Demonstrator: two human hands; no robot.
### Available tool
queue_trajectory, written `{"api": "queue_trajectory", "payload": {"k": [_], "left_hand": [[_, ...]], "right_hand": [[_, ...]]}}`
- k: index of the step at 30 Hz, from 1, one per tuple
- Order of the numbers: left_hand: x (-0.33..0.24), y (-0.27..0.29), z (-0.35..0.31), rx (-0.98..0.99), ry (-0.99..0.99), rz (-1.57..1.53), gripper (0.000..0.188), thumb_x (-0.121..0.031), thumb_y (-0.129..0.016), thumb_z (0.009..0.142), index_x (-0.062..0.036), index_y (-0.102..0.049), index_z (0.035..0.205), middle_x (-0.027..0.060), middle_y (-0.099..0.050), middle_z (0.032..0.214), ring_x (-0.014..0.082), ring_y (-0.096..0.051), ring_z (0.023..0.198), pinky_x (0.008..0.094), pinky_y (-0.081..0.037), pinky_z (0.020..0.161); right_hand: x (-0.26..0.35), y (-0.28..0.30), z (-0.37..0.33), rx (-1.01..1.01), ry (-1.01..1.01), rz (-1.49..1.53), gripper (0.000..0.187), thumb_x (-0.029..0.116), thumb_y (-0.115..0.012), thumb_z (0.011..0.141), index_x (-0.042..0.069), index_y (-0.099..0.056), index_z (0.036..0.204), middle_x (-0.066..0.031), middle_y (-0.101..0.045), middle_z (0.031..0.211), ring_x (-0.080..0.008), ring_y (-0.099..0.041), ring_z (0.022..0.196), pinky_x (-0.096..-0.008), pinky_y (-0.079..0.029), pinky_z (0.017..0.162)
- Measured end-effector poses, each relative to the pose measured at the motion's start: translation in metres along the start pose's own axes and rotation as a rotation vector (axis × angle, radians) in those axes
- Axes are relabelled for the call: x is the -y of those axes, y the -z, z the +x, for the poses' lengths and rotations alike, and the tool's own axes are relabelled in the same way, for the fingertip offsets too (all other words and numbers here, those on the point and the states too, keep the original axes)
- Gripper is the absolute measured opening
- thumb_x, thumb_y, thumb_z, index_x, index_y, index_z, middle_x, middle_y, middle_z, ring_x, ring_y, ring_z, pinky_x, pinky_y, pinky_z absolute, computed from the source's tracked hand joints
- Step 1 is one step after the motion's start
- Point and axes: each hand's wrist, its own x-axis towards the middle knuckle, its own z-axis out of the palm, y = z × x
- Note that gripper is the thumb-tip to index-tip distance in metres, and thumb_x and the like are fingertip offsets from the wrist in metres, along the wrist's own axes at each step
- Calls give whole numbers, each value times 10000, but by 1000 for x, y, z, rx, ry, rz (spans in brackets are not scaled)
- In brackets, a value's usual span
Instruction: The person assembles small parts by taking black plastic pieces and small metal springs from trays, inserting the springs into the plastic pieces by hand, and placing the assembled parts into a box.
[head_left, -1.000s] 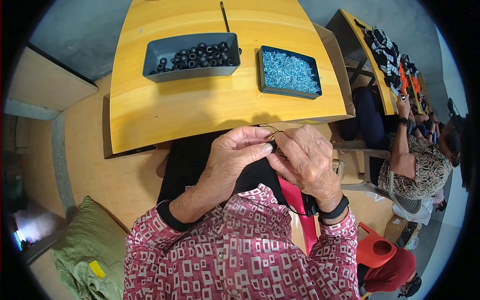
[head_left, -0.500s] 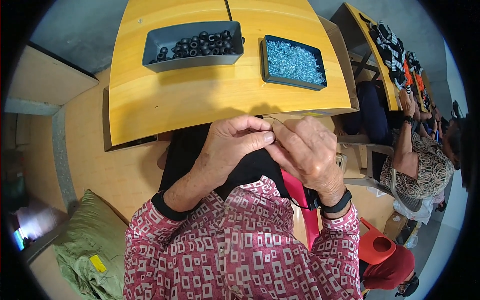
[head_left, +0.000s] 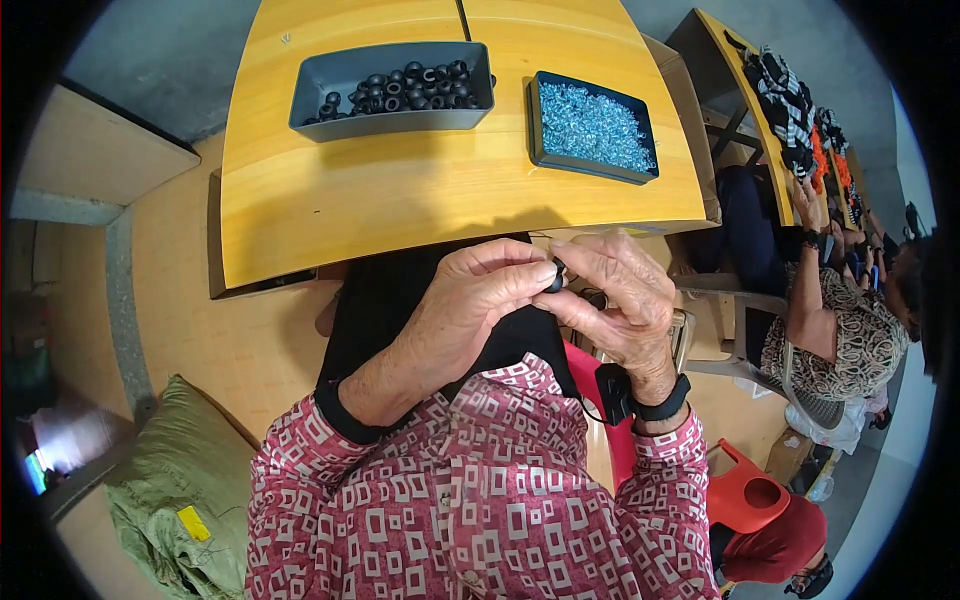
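Black bead: at the fingertips (head_left: pixel 556 278), just off the table's near edge, above the lap; its hole cannot be made out.
Left hand (head_left: pixel 490 288): thumb and forefinger closed on the bead.
Right hand (head_left: pixel 622 300): curled, thumb and forefinger parted around the bead's right side; cannot tell if they grip.
Steadiness: a round bead may slip; pinching across its middle should help, ideally inside the table's near edge.
Grey bin (head_left: pixel 400 124): black beads, left of the clear rings' tray (head_left: pixel 596 173) by the table's right edge (head_left: pixel 690 170).
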Motion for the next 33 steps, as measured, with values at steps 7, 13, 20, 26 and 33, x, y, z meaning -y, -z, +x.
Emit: {"api": "queue_trajectory", "payload": {"k": [7,13,20,26,33], "left_hand": [[-9,-4,-1,16,16,208,200,-120,-602,918,32,-640,1043,62,-642,959,115,-599,884,249,-489,824],[-1,-3,-1,-47,-36,232,214,-139,-614,914,34,-647,1035,37,-648,920,82,-586,843,207,-474,779],[-4,-7,-3,-15,-20,247,196,-60,-595,908,44,-614,1073,104,-650,1021,172,-643,884,286,-525,837],[-2,-9,-4,-62,-209,333,172,-11,-652,859,37,-635,1023,67,-669,938,114,-635,868,240,-520,807],[-6,-11,-6,-58,-202,367,163,2,-658,851,29,-635,1010,66,-668,944,111,-629,879,239,-516,810]], "right_hand": [[-1,4,-4,19,39,-92,415,148,-828,632,-1,-681,990,-81,-640,830,-210,-624,713,-307,-510,618],[7,8,-1,83,97,-222,420,118,-823,636,-16,-671,1004,-119,-658,829,-236,-636,705,-306,-514,618],[6,23,8,199,-1,-47,304,37,-725,712,-18,-674,1007,-117,-632,853,-250,-636,748,-332,-529,665],[10,31,16,232,43,-40,242,48,-729,704,-1,-680,936,-106,-618,819,-254,-625,740,-331,-517,653],[15,25,12,172,167,-229,267,60,-748,694,-11,-667,938,-94,-597,781,-246,-605,703,-337,-496,616]]}}
